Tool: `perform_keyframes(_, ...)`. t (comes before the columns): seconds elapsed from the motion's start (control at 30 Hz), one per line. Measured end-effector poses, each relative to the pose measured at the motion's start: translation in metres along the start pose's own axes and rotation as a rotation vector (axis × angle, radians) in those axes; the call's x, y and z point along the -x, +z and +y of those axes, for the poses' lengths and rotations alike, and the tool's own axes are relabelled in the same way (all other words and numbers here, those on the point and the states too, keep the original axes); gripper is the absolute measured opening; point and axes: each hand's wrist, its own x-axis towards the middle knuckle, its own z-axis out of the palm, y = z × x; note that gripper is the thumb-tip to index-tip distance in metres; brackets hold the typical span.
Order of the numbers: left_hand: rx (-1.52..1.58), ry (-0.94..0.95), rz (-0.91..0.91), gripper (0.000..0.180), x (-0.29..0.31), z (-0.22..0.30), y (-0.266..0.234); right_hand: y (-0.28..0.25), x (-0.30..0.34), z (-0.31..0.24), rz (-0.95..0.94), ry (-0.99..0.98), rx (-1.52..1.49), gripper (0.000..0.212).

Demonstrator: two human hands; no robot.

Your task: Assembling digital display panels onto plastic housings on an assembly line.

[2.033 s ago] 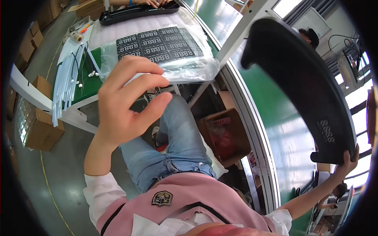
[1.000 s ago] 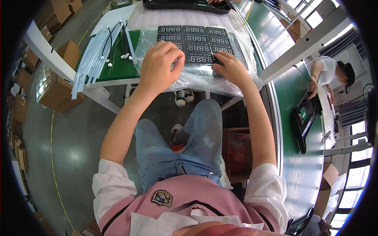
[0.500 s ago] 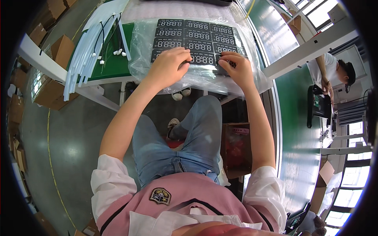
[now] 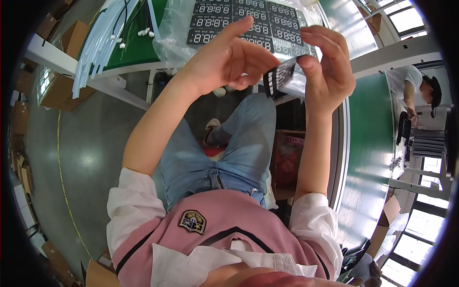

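Both my hands are raised above my lap, holding a small black display panel (image 4: 282,79) between them. My left hand (image 4: 229,60) pinches its left edge, with the forefinger stretched out. My right hand (image 4: 327,67) grips its right side, where a bit of clear film clings. Behind them, on the green bench (image 4: 129,50), lies a clear plastic bag (image 4: 177,28) with a sheet of several black digit display panels (image 4: 239,19) on it.
White plastic strips and small white connectors (image 4: 103,33) lie at the bench's left end. Cardboard boxes (image 4: 62,88) stand on the floor at left. A red bin (image 4: 287,158) sits under the bench. Another person (image 4: 418,93) works at the right.
My hands were pressing on the panel sheet on the bench. They have now lifted toward me with one small panel held between them.
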Motion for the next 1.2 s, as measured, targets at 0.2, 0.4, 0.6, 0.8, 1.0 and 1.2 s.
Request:
perform_keyframes(0.2,0.288,0.031,-0.014,0.042,0.01,-0.015,0.01,0.014,0.012,0.008,0.01,0.052,-0.321,0.046)
perform_keyframes(0.4,0.218,0.023,0.031,0.032,0.009,-0.023,0.006,0.019,0.016,0.006,0.001,0.092,-0.44,0.055)
perform_keyframes(0.6,0.317,0.362,0.379,0.028,0.002,-0.018,-0.036,0.014,0.025,0.01,-0.021,0.598,-0.653,0.048)
perform_keyframes(0.8,0.155,0.599,0.262,0.015,0.015,-0.008,-0.029,0.026,0.026,-0.002,-0.07,0.782,-0.571,0.032)
perform_keyframes(1.0,-0.37,0.484,0.443,0.02,0.016,-0.001,-0.026,0.045,0.044,0.058,-0.006,-0.065,-0.612,0.047)
perform_keyframes(1.2,-1.066,0.647,0.787,0.027,0.001,-0.009,-0.005,0.007,0.039,0.01,0.192,0.229,0.133,0.02)
